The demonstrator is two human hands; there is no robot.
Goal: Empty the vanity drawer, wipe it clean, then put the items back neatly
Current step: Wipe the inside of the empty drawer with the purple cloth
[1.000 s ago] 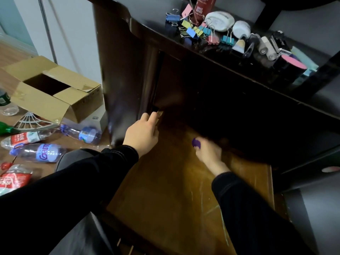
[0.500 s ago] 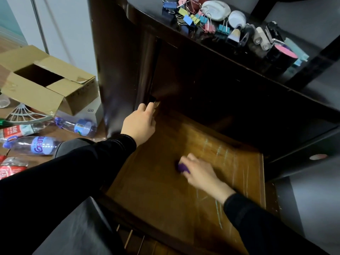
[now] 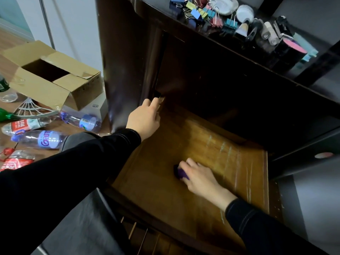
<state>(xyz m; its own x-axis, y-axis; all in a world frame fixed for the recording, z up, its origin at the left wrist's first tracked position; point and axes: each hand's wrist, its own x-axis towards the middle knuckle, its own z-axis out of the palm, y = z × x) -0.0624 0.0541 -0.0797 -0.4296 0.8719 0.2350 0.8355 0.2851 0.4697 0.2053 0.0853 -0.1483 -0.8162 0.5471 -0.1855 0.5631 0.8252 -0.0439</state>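
Drawer [image 3: 184, 203] first: how many, and where was it?

One, pulled out of the dark vanity [image 3: 128, 61] toward the person. Its wooden bottom was bare but for pale streaks near the right edge.

And the hands?

Two, both in black sleeves [image 3: 82, 162]. The left hand [image 3: 145, 119] was at the drawer's far-left corner, fingers curled over the left wall. The right hand [image 3: 200, 179] was near the middle of the bottom, fingers clamped on one purple cloth [image 3: 181, 173] pressed to the wood.

What lay on the table [image 3: 154, 6] above?

A heap of coloured binder clips [image 3: 200, 13] toward its left end, too tangled to count. Small toiletries [image 3: 244, 13] ran along to the right edge, one black tub with a pink top [image 3: 294, 48] among them.

On the floor [image 3: 11, 39]?

One open cardboard box [image 3: 46, 83] and three clear plastic bottles [image 3: 40, 138] lying close together beside the vanity. Others were cut off at the frame's left.
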